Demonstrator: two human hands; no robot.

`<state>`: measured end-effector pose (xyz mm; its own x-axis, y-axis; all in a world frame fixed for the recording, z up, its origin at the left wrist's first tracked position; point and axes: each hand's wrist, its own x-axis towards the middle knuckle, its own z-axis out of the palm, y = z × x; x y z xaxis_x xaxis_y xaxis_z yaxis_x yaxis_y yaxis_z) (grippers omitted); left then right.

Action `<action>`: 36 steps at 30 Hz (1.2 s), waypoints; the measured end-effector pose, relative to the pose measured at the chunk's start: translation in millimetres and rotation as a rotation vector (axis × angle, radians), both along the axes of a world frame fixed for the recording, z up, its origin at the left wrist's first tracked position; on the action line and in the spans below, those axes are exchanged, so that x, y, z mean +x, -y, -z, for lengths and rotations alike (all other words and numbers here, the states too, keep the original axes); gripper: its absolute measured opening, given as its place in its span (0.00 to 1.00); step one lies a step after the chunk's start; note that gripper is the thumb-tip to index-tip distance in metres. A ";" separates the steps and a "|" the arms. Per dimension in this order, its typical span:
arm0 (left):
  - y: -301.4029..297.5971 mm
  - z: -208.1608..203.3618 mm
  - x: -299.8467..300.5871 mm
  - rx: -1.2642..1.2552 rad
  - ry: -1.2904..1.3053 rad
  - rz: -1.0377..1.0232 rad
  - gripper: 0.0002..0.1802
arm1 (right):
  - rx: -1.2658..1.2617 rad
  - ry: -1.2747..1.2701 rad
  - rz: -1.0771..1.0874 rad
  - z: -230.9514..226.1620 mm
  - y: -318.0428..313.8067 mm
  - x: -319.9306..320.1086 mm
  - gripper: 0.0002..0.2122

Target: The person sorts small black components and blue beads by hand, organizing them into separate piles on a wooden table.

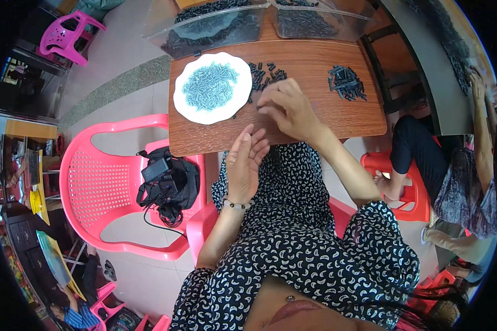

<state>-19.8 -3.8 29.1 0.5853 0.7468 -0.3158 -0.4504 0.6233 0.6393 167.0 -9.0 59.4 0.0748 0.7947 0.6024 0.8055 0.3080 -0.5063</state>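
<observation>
Small black parts (265,75): a loose scatter on the wooden table (315,118), upper centre of the frame, just right of the white plate.
Right hand (286,107): lies on the table at the lower edge of that scatter, fingers curled down with the tips pressed together on the wood; whether a part is pinched between them cannot be told.
Left hand (246,160): below the right hand, at the table's near edge, palm up and fingers loosely spread, holding nothing visible; a bead bracelet circles the wrist.
White plate (212,87): upper centre-left, heaped with small grey-blue screws.
Second black pile (346,83): upper right of the table, well apart from both hands.
Clear bins (215,25): top edge, filled with dark parts.
Pink chair (102,185): left centre, carrying a black bag with cables (168,185).
</observation>
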 end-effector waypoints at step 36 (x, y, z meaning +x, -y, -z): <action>-10.7 3.9 -19.9 -0.238 0.161 -0.076 0.17 | -0.276 0.296 0.098 16.8 -106.2 -7.7 0.03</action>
